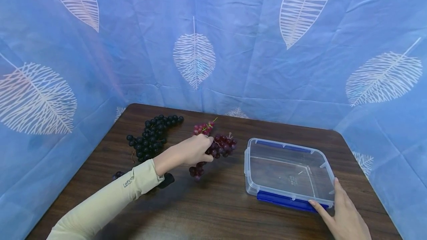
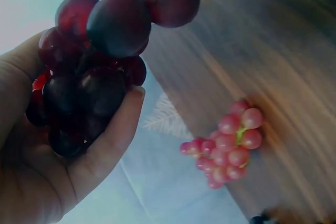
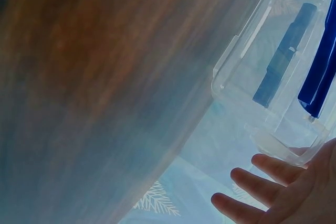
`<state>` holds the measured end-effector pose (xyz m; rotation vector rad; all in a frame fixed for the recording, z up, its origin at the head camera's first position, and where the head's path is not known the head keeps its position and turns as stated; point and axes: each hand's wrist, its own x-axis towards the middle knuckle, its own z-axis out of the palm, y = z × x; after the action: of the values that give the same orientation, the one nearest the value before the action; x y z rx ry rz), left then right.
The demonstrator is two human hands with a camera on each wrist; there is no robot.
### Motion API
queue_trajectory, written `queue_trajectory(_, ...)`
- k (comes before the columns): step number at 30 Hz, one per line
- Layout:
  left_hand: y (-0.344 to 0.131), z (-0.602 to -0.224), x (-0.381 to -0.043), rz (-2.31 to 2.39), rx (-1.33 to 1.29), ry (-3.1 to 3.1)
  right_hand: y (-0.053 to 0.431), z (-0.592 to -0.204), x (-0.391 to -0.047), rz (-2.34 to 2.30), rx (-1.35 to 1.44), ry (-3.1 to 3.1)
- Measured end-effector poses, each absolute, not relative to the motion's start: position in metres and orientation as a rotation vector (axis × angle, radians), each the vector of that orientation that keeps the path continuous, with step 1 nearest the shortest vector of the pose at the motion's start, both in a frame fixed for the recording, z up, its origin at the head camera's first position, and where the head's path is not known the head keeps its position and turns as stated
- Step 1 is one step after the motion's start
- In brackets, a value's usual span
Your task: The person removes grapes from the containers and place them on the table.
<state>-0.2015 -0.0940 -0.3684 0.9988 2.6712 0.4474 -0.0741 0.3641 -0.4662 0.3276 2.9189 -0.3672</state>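
Observation:
My left hand [image 1: 193,150] grips a bunch of dark red grapes [image 1: 225,146] above the table's middle. In the left wrist view, thumb and fingers curl round the dark red grapes [image 2: 118,27]. Just behind lies a smaller pink bunch [image 1: 201,128] with a green stem. On the right stands a clear plastic container [image 1: 251,186] with blue side clips [image 1: 283,200]. My right hand [image 1: 347,212] touches its near right corner, thumb on the front edge and fingers along the right side. Those fingers look straight and spread in the right wrist view.
A large bunch of black grapes [image 1: 151,138] lies at the left of the brown wooden table [image 1: 213,210]. Some dark grapes [image 1: 118,175] show beyond the left sleeve, mostly hidden by it. Blue curtains with white leaf prints [image 1: 194,60] surround the table's back and sides.

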Motion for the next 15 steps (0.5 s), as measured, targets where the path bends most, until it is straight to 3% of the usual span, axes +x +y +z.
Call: queue_trajectory(15, -0.108, -0.407, -0.193, 0.468, 0.878, 2.597, 0.366, -0.469, -0.074, -0.369, 0.308, 2.958)
